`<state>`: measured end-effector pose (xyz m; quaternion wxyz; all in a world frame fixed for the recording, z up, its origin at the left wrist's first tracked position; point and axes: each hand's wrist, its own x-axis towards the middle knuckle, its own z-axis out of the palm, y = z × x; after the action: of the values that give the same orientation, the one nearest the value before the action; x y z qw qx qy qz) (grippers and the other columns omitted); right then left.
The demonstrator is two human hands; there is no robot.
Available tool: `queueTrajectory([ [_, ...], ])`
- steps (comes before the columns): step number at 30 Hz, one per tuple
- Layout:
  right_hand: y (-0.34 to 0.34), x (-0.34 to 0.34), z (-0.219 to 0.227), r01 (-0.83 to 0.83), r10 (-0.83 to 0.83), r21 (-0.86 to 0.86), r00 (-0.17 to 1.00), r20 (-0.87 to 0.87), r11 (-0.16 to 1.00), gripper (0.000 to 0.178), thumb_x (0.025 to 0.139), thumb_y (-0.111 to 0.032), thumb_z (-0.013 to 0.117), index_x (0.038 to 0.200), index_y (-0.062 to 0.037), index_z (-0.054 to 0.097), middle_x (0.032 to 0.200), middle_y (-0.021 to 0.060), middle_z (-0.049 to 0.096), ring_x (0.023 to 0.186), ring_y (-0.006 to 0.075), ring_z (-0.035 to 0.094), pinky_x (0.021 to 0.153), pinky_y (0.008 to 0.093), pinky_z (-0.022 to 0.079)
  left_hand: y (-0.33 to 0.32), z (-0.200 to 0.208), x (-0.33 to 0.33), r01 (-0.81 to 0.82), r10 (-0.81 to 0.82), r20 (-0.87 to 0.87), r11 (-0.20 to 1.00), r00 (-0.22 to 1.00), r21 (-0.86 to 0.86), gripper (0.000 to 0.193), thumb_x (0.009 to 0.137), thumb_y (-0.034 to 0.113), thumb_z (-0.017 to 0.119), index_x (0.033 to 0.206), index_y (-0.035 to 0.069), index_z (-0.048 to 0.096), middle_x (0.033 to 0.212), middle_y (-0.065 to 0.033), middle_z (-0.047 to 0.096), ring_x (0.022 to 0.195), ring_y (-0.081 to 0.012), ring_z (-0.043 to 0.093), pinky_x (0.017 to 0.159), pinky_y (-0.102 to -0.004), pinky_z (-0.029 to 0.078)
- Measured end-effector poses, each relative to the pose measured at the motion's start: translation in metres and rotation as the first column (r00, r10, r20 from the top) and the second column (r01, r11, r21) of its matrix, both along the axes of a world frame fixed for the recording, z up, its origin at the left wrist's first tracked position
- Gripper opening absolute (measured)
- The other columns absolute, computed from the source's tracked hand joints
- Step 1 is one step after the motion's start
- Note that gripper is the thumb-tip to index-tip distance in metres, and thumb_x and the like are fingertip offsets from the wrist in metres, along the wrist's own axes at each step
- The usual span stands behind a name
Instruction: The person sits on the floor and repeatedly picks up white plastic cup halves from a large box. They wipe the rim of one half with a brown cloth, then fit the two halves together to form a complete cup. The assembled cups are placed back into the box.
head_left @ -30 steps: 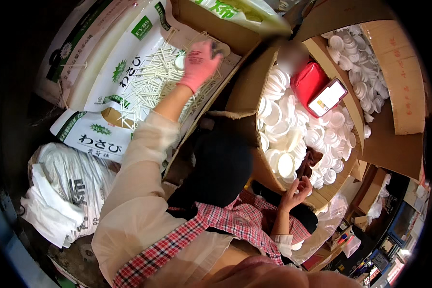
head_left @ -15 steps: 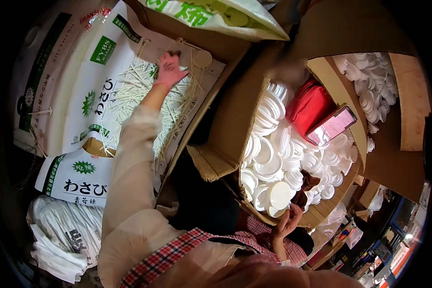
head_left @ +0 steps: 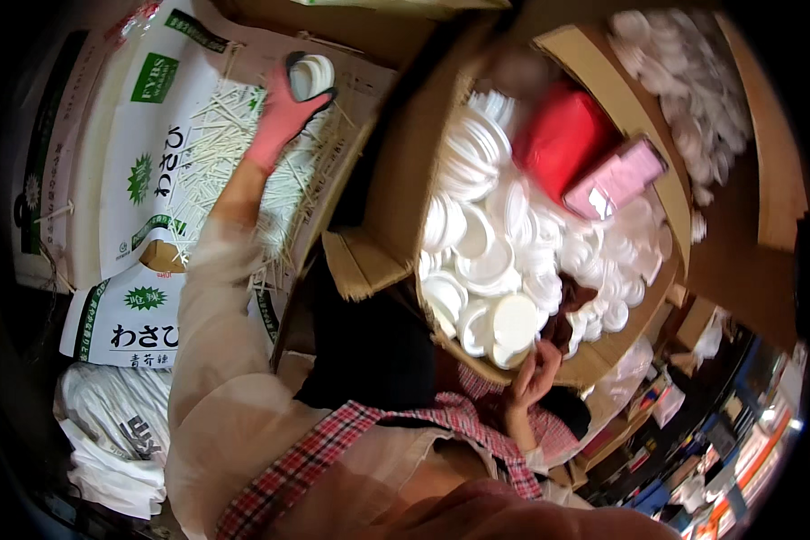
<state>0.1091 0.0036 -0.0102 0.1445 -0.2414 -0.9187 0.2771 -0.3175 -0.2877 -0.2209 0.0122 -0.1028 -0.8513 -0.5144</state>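
Note:
My left hand (head_left: 279,108), in a pink glove with dark fingertips, grips a short stack of round white plastic lids (head_left: 313,76). It is above a heap of thin white plastic sticks (head_left: 234,144), which lies on white printed sheeting (head_left: 144,117) at the left. My right hand (head_left: 537,372) is bare, held up by the near rim of a cardboard box (head_left: 380,202) with its fingers loosely bent and apart. Nothing shows in it. Many white round lids (head_left: 490,247) fill that box, and a dark brown cloth-like thing (head_left: 571,306) lies among them near my right hand.
A red pouch (head_left: 562,139) and a phone in a pink case (head_left: 615,177) rest on the lids. Another cardboard box with more white pieces (head_left: 684,90) stands at the far right. White plastic bags (head_left: 117,432) lie at the lower left. Shelving with mixed goods is at the lower right.
My left hand was over the sticks, tilted the other way; now the lid stack shows plainly in its grip. My right hand's fingers have curled a little. The whole view has shifted.

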Motion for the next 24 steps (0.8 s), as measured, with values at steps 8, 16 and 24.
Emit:
queueTrajectory([
  [8,-0.003,0.005,0.005,0.024,-0.022,0.046,0.999,-0.026,0.999,0.024,0.093,-0.015,0.055,0.110,0.0011,0.055,0.102,0.0100,0.056,0.083,0.0177,0.052,0.073,0.0294,0.044,0.005,0.262,0.133,0.485,-0.484,-0.046,0.865,0.874,0.130,0.091,0.065,0.019,0.080,0.141,0.006,0.032,0.125,-0.0157,0.053,0.117,-0.0282,0.051,0.100,-0.0373,0.041],
  [16,0.004,0.020,-0.013,0.024,-0.014,0.072,0.990,-0.138,0.997,0.036,0.091,-0.020,0.059,0.117,0.0028,0.051,0.104,0.0115,0.054,0.089,0.0218,0.051,0.081,0.0334,0.044,-0.191,-0.006,0.203,0.659,0.044,0.718,0.362,0.694,-0.659,0.067,0.074,0.044,0.068,0.122,0.001,0.052,0.120,-0.0222,0.060,0.111,-0.0342,0.058,0.095,-0.0425,0.047],
  [24,0.003,0.010,0.008,0.077,-0.075,0.003,0.983,-0.166,0.997,0.033,0.086,-0.004,0.062,0.117,-0.0030,0.052,0.106,0.0083,0.053,0.085,0.0153,0.052,0.071,0.0263,0.046,-0.174,-0.086,0.286,0.269,0.302,0.516,0.588,0.802,-0.763,0.079,0.061,0.043,0.078,0.122,0.002,0.047,0.106,-0.0248,0.059,0.105,-0.0365,0.057,0.090,-0.0429,0.048],
])
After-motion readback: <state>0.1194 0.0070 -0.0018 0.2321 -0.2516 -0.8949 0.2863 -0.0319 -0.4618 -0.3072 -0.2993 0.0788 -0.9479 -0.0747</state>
